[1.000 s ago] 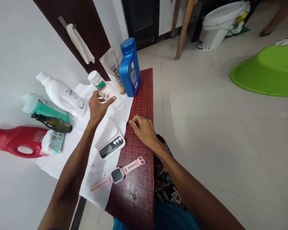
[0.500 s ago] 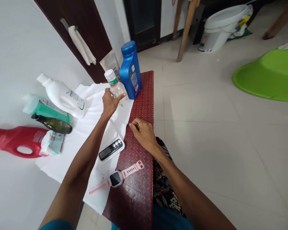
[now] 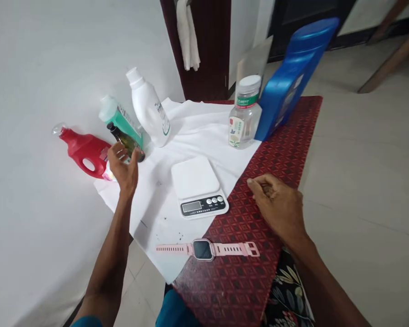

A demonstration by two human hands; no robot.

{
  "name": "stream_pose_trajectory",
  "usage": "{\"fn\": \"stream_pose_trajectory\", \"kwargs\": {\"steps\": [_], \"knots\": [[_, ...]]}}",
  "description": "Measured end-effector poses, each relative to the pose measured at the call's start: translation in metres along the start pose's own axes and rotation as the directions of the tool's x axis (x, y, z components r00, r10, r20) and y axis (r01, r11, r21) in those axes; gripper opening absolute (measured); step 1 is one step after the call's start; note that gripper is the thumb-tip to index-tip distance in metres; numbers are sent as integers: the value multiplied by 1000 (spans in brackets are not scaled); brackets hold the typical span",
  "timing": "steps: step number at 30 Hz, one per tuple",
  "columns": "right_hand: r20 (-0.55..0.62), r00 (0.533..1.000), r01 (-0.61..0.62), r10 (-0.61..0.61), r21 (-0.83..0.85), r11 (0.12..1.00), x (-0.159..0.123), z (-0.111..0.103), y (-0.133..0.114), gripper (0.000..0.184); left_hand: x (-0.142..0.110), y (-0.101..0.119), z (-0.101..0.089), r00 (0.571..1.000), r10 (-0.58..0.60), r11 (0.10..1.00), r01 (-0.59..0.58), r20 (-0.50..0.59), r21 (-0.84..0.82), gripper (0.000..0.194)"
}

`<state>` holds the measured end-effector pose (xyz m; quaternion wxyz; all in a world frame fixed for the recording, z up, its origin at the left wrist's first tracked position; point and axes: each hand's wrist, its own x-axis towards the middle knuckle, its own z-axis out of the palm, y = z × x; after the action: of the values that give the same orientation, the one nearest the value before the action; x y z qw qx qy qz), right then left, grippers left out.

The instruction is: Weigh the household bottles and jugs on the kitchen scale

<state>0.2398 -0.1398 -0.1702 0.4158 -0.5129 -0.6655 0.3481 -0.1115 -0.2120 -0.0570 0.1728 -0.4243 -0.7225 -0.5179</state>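
My left hand (image 3: 123, 170) is at the left of the white cloth, fingers apart, in front of a small tissue-like pack (image 3: 109, 173) that it mostly covers. Right behind the fingers stands a dark olive glass bottle (image 3: 131, 147); whether they touch is unclear. My right hand (image 3: 279, 202) rests on the red patterned table edge with its fingers curled in and nothing visible in them. Between the hands lie a white kitchen scale (image 3: 196, 177) and a pink-strapped smartwatch (image 3: 202, 250). A clear plastic jar (image 3: 247, 122) with a white lid stands upright beyond the scale.
A blue jug (image 3: 282, 86) and a translucent pouch (image 3: 254, 59) stand by the jar. At the left are a red detergent bottle (image 3: 85, 150), a green-liquid bottle (image 3: 127, 122) and a white jug (image 3: 150, 111). The white cloth (image 3: 187, 122) covers part of the table (image 3: 231, 281).
My left hand has let go of the clear jar and moved left to the small pack and olive bottle. The jar now stands alone. The view has turned left; my right hand stays curled.
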Motion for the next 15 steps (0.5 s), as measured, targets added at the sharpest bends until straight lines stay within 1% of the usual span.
{"fn": "stream_pose_trajectory", "kwargs": {"steps": [1,2,3,4,6,8,10,13,15], "knots": [[3,1000,-12,12,-13,1000,0,1,1,31,10,-17,-6,999,-17,997,21,-47,72,58],[4,1000,-21,21,-29,999,0,1,1,31,20,-32,-9,997,-31,991,40,-69,130,61],[3,1000,-27,27,-46,999,0,2,2,31,30,-45,-8,997,-43,983,55,-69,173,65],[1,1000,-29,29,-62,998,1,2,2,31,40,-55,-5,997,-53,977,62,-49,205,69],[-10,1000,-30,29,-78,996,1,3,2,31,58,-68,7,997,-82,965,76,13,252,79],[-15,999,-34,33,-75,997,1,3,0,31,72,-73,22,988,-145,944,123,51,307,87],[-10,999,-42,41,-68,997,1,2,-3,31,81,-74,35,971,-231,912,193,66,362,87],[-15,999,-36,35,-79,996,1,2,-6,33,88,-72,44,937,-340,865,276,85,419,74],[-21,999,-33,31,-90,995,1,2,-6,34,89,-70,45,926,-368,848,297,82,439,66]]}}
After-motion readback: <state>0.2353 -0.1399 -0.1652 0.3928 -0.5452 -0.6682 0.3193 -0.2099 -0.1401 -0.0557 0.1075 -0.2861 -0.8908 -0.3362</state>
